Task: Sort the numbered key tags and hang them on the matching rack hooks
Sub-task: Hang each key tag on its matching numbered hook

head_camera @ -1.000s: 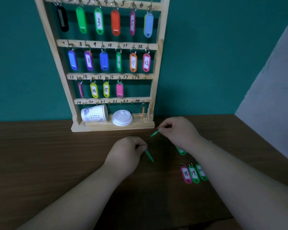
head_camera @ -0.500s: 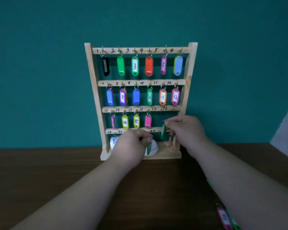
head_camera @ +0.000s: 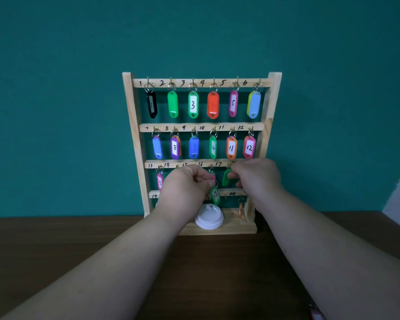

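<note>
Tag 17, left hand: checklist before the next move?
1. Grip: left hand pinches tag 17 by its ring: ok.
2. Number readable on the tag, 17: ok.
3. Hook by the 17 label free: cannot tell; right hand holds a green tag at it.
4. Number on the green tag: cannot tell, no number shows.
5. rack upright on the table: ok.

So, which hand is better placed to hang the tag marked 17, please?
Left hand, probably: it pinches the ring of tag 17 below the 17 label; the right hand grips another green tag.
</note>
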